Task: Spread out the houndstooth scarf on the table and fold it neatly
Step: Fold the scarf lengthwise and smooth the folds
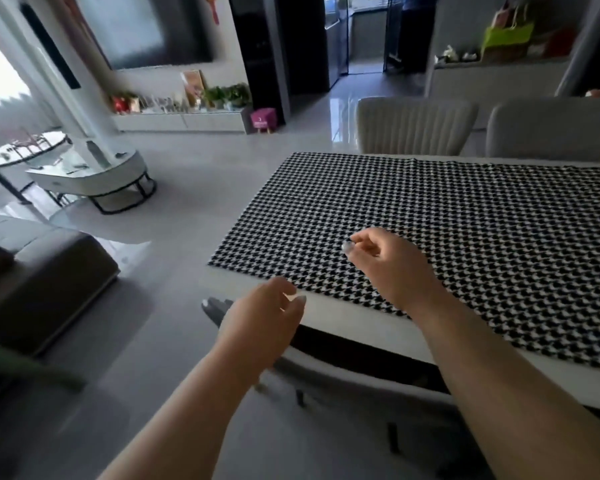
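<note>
The black-and-white houndstooth scarf (430,216) lies spread flat over the white table (343,310), reaching from its left end off to the right of the frame. My left hand (260,317) hovers at the table's near left corner, fingers loosely curled, thumb near the scarf's front edge, holding nothing. Above the scarf's near left part is my right hand (388,261), its fingers loosely curled with nothing between them.
Two pale upholstered chairs (413,126) stand at the table's far side. A chair (343,379) sits tucked under the near edge below my arms. A grey sofa (42,282) is at the left, round coffee tables (94,174) beyond it, open floor between.
</note>
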`<state>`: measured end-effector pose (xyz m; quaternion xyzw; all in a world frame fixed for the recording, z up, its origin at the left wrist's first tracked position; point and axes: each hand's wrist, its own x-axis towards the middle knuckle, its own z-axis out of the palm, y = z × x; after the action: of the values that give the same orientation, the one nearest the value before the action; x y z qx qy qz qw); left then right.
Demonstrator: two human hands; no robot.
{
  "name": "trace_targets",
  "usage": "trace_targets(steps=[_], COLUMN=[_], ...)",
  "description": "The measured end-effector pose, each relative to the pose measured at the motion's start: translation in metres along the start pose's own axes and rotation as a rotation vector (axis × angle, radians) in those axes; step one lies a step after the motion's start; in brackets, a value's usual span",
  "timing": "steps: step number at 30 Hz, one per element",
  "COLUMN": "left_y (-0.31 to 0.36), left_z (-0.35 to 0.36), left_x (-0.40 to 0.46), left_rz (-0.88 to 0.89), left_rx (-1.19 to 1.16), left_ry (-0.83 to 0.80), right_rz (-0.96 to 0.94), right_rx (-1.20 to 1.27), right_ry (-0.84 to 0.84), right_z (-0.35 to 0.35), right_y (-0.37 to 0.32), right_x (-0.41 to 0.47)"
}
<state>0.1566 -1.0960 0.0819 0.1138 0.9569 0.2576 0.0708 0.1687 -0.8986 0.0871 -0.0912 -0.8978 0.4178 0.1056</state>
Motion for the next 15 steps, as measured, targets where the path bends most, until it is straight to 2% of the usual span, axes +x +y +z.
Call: trace_targets(steps=[7,15], left_y=[-0.096,-0.186], left_z=[-0.067,-0.11], left_x=[0.01,0.058], left_rz=[-0.086,-0.178], left_rx=[0.009,0.012], left_ry=[0.108,0.173], right_rz=[-0.041,-0.108], right_rx=[0.036,0.03], right_ry=[-0.06,-0.124], right_z=[0.085,0.174], right_y=[-0.072,-0.134], right_x=[0.024,0.095])
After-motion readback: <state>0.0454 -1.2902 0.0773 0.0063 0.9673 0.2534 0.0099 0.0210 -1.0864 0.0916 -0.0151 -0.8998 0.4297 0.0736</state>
